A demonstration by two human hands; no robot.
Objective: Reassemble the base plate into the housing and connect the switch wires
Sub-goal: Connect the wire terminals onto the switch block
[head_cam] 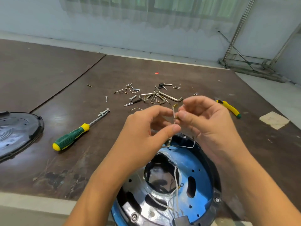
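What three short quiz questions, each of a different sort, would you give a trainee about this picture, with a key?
1. True or false: the green-and-yellow-handled screwdriver lies on the brown table, touched by no hand.
2. What do the left hand and right hand pinch together? A) a silver hex key B) a thin white wire with a brass terminal C) a loose screw
3. On which side of the table lies the black oval plastic cover?
Key: 1 true; 2 B; 3 the left side.
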